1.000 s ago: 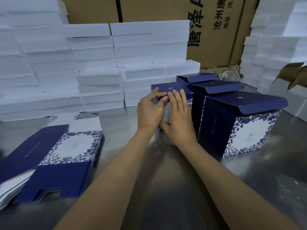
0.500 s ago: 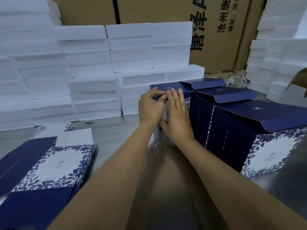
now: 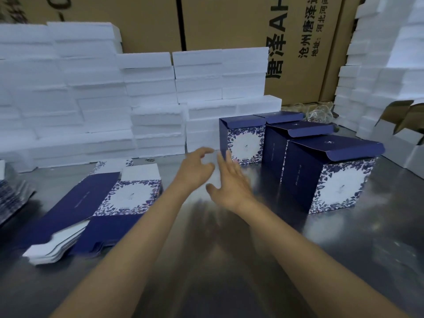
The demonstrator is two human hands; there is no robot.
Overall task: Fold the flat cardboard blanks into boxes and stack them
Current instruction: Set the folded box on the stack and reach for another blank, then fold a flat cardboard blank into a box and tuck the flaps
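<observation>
A folded navy box (image 3: 244, 140) with a white floral panel stands at the back of the steel table (image 3: 229, 260), its lid shut. Both my hands hover just in front of it, apart from it and holding nothing. My left hand (image 3: 195, 169) has loosely curled fingers. My right hand (image 3: 230, 182) has straight, spread fingers. Two more folded boxes stand to the right, a middle box (image 3: 278, 145) and a near box (image 3: 330, 180), their lid flaps sticking out. A pile of flat navy blanks (image 3: 98, 207) lies at the left.
White foam slabs (image 3: 91, 106) are stacked along the back and left, with more foam (image 3: 380, 79) at the right. Brown cartons (image 3: 229, 21) stand behind. An open white carton (image 3: 408, 138) sits at the far right. More blanks (image 3: 11, 196) lie at the left edge.
Both hands have let go of the back box's lid and pulled back toward me and down. The box now stands free with its lid closed.
</observation>
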